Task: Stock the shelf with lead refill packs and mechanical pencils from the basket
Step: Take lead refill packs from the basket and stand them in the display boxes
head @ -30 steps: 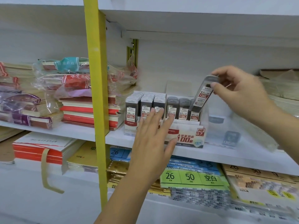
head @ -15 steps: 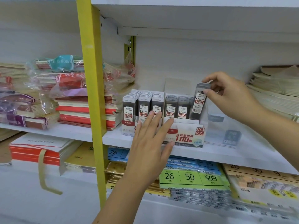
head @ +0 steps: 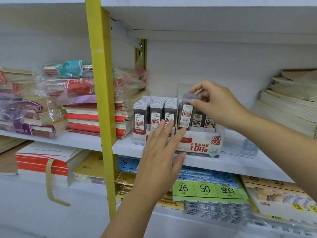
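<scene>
Slotting: my right hand (head: 217,107) pinches a lead pack (head: 186,115) over the box (head: 202,145), 9 o'clock slot. My left hand (head: 159,152), spread flat, braces the front; next I'd press straight down.

**Approach: room from above, front half-blocked**

Tall gap between the pack tops and the upper shelf (head: 205,23), enough room for a hand.
Left side: yellow upright (head: 101,100) and wrapped notebook stacks (head: 96,117) sit just beside the 0.5 box (head: 139,134), whose rows are packed full.
Right side: a blurred clear container (head: 240,146) is just beside the 0.7 box (head: 200,145), with a paper stack (head: 288,109) further out.
Front: left hand (head: 159,152) is spread across both box fronts.
Above: right hand (head: 217,103) pinches a lead pack (head: 186,115) over the 0.7 box's left column.
</scene>
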Motion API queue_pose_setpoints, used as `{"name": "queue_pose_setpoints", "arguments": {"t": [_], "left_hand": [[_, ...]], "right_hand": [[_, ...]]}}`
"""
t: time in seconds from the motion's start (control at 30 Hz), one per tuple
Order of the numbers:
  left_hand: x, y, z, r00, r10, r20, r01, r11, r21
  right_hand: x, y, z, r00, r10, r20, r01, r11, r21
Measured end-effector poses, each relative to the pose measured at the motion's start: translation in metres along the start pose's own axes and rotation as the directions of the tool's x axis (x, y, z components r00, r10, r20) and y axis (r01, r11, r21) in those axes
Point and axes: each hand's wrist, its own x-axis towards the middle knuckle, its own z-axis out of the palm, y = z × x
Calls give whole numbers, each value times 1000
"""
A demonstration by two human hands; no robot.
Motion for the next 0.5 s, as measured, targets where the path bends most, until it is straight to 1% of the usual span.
{"name": "queue_pose_setpoints", "arguments": {"t": [0.07, 0.17, 0.23, 0.27, 0.33, 0.4, 0.43, 0.47, 0.5], "left_hand": [[0, -1, 0, 1000, 0, 6, 0, 1000, -1], [1, 0, -2, 1000, 0, 25, 0, 1000, -1], [0, 1, -3, 999, -1, 36, 2, 1000, -16], [0, 2, -4, 999, 0, 36, 0, 1000, -25], [-5, 6, -7, 1000, 5, 8, -5, 1000, -30], [-15, 10, -9, 998, 8, -61, -11, 999, -35], [-23, 13, -9, 995, 15, -100, -19, 999, -42], [-34, 15, -7, 992, 29, -122, -35, 998, -48], [-48, 16, -3, 993, 45, -110, -50, 998, -49]], "right_hand": [[0, 5, 6, 998, 1, 63, 6, 993, -122], [1, 8, 12, 998, -52, 24, 58, 929, -367], [1, 5, 10, 998, -67, 5, 62, 891, -450], [-3, 4, 8, 997, -76, -7, 64, 887, -458], [-19, -1, 0, 989, -126, -82, 83, 911, -403], [-53, -8, -6, 960, -206, -187, 154, 953, -260], [-75, -12, -5, 952, -229, -203, 197, 967, -164], [-99, -13, -2, 956, -229, -184, 219, 973, -72], [-124, -11, 6, 971, -204, -126, 206, 979, 6]]}}
